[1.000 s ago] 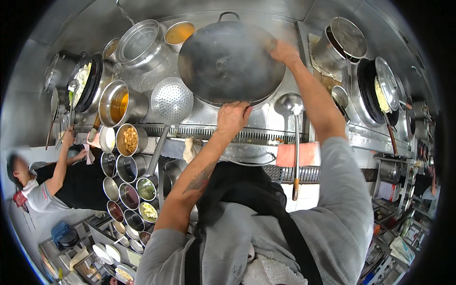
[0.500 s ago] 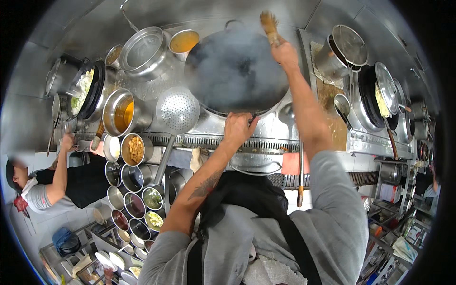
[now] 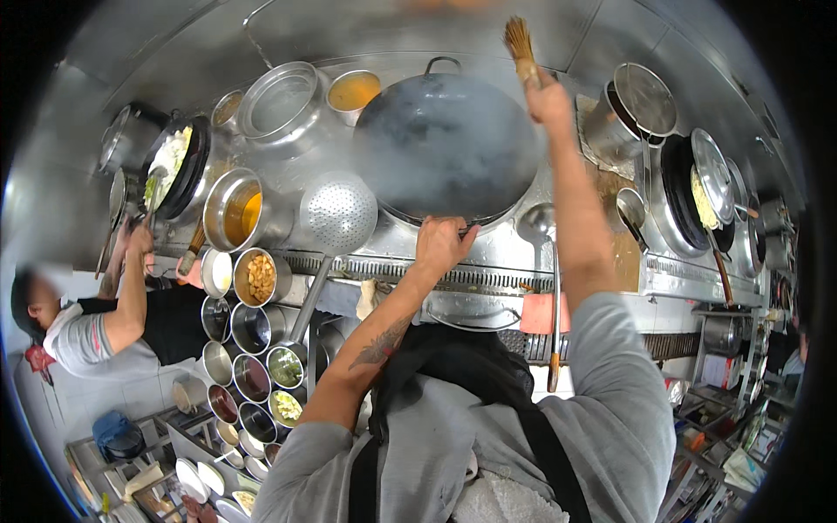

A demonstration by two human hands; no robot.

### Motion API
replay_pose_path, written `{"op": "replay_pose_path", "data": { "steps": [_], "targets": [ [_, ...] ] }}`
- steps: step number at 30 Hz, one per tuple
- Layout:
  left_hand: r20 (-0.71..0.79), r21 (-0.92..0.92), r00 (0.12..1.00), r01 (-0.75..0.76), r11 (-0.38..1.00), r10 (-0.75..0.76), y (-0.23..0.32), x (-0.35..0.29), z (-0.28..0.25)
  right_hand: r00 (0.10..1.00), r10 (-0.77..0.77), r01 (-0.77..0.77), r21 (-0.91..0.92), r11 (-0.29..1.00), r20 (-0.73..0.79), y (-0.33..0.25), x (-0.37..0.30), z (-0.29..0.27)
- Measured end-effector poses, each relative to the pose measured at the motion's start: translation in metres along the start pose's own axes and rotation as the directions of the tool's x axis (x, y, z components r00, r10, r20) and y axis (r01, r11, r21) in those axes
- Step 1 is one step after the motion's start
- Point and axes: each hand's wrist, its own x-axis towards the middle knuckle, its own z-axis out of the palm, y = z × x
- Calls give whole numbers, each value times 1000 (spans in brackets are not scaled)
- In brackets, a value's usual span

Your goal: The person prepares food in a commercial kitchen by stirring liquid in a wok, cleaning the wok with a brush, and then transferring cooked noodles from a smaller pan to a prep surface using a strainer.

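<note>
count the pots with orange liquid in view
2: a small pot by the upper left of the wok, and a larger pot left of the perforated skimmer. Others may be hidden.

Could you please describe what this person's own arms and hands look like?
The left hand and right hand are bare, without gloves. Grey sleeves end around the elbows. The left forearm bears a dark tattoo with a small reddish patch; no marking shows on the right.
</note>
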Motion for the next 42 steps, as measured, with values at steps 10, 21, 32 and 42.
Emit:
{"op": "replay_pose_path", "data": {
  "steps": [10,21,32,42],
  "targets": [
    [120,-23,991,64,998,-60,10,4,-6,926,3,82,-208,975,378,29,7,49],
    [166,-40,983,81,996,-73,-11,-9,-9,319,-602,625,315,714,732,-13,-88,26],
    [154,-49,988,10,999,-3,4,4,5,689,-28,85,-42,996,724,45,-43,96],
    [117,-2,991,72,997,-71,3,-1,-4,991,37,-38,-2,999,-131,-2,17,0]
  ]
}}
